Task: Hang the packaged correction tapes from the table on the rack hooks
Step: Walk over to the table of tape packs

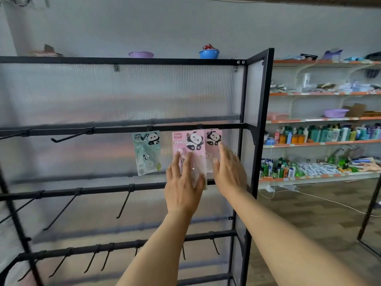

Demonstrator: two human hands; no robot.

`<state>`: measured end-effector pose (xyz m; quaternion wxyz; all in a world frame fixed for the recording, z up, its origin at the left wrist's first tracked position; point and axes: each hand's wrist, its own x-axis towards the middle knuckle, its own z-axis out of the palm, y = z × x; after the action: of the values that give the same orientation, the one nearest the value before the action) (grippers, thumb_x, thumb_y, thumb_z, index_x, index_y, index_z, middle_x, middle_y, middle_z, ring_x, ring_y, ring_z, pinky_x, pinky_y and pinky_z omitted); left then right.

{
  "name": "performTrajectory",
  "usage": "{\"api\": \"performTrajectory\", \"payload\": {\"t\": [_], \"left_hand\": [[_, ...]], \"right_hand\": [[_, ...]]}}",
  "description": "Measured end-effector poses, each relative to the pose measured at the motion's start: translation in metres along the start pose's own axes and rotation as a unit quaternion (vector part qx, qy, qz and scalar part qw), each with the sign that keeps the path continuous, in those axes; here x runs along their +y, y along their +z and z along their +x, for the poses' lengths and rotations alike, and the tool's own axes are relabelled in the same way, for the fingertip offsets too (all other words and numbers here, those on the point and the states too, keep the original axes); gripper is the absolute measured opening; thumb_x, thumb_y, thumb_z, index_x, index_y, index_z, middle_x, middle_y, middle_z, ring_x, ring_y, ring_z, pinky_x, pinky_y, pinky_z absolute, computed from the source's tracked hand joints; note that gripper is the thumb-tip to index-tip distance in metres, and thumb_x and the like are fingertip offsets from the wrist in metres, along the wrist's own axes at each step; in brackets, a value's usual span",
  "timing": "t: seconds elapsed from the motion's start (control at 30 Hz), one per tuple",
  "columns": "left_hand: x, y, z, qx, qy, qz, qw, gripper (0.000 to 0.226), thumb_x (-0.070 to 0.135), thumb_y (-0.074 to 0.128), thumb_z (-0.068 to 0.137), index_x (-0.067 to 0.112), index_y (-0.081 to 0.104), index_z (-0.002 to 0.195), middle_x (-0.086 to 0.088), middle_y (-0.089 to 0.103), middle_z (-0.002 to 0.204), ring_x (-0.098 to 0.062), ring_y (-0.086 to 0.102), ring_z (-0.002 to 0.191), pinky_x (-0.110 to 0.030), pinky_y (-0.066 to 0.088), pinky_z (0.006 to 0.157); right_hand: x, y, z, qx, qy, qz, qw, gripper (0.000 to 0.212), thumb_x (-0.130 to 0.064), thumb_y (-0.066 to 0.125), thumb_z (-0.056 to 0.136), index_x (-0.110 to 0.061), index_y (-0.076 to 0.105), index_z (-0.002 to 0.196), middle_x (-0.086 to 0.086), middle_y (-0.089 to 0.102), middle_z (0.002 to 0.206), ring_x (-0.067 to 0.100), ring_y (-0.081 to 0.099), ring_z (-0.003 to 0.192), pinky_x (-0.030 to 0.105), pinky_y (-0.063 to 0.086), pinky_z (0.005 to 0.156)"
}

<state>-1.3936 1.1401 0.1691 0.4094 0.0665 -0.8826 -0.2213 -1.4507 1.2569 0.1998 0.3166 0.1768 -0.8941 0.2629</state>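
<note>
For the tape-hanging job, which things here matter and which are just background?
Job:
green pack
front pink pack
rear pink pack
rack
empty hook
left hand, flat on the front pink pack
right hand, by the rear pink pack

Background:
blue bowl
purple bowl
store shelves
bottles

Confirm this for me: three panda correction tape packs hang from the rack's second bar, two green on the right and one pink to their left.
Colours are swapped. The head view shows three packs under that bar, but the pair on the right is pink: front pink pack and the pink pack behind it. The single pack to their left is the green pack.
</note>
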Motion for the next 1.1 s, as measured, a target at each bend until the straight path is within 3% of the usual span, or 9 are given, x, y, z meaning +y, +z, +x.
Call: {"api": "performTrajectory", "payload": {"t": [0.1,0.23,0.5,0.77,0.93,1.1], "left_hand": [[0.014,0.004,-0.003,0.004,0.03,-0.003,1.0,0.068,0.045,0.056,0.092,0.027,0.031,0.152,-0.006,0.023,0.159,-0.03,0.032,0.137,-0.041,0.053,0.086],[0.034,0.007,-0.004,0.005,0.038,0.002,0.999,0.067,0.029,0.062,0.09,0.027,0.033,0.151,-0.004,0.023,0.16,-0.032,0.035,0.134,-0.041,0.056,0.078],[0.056,0.005,-0.005,-0.017,0.021,0.002,1.0,0.069,0.038,0.059,0.091,0.032,0.028,0.152,0.005,0.02,0.161,-0.022,0.03,0.137,-0.037,0.051,0.083],[0.044,0.011,0.003,0.0,0.043,0.009,0.999,0.067,0.044,0.066,0.084,0.033,0.042,0.145,0.004,0.035,0.152,-0.025,0.041,0.126,-0.033,0.047,0.069],[0.033,0.02,0.011,0.047,0.082,0.004,0.996,0.061,0.053,0.052,0.079,0.028,0.055,0.135,-0.002,0.052,0.138,-0.029,0.056,0.105,-0.029,0.043,0.053],[0.032,0.021,0.009,0.067,0.092,-0.013,0.993,0.061,0.051,0.043,0.08,0.026,0.057,0.134,-0.005,0.054,0.134,-0.03,0.057,0.103,-0.033,0.048,0.054]], "right_hand": [[-0.001,-0.003,-0.011,0.101,-0.059,0.06,0.991,0.051,-0.029,0.04,0.099,-0.009,0.037,0.146,0.014,0.054,0.136,0.032,0.059,0.113,0.039,0.053,0.081],[-0.003,-0.016,-0.017,0.058,-0.066,0.089,0.992,0.058,-0.033,0.047,0.099,-0.021,0.026,0.152,0.007,0.05,0.138,0.026,0.062,0.106,0.028,0.046,0.07],[0.004,-0.028,-0.007,0.032,0.007,0.151,0.988,0.05,-0.028,0.049,0.1,-0.023,0.037,0.148,-0.001,0.048,0.141,0.02,0.057,0.114,0.023,0.043,0.08],[0.003,-0.019,0.001,0.033,0.049,0.206,0.977,0.047,-0.024,0.053,0.097,-0.019,0.045,0.144,0.003,0.051,0.141,0.02,0.052,0.125,0.027,0.041,0.098],[0.001,-0.013,0.002,0.075,0.039,0.212,0.974,0.046,-0.02,0.056,0.095,-0.018,0.049,0.141,0.003,0.056,0.134,0.018,0.056,0.117,0.015,0.036,0.085],[0.001,-0.008,-0.001,0.111,0.022,0.224,0.968,0.044,-0.014,0.058,0.093,-0.012,0.053,0.136,0.007,0.06,0.123,0.019,0.06,0.107,0.002,0.03,0.077]]}}
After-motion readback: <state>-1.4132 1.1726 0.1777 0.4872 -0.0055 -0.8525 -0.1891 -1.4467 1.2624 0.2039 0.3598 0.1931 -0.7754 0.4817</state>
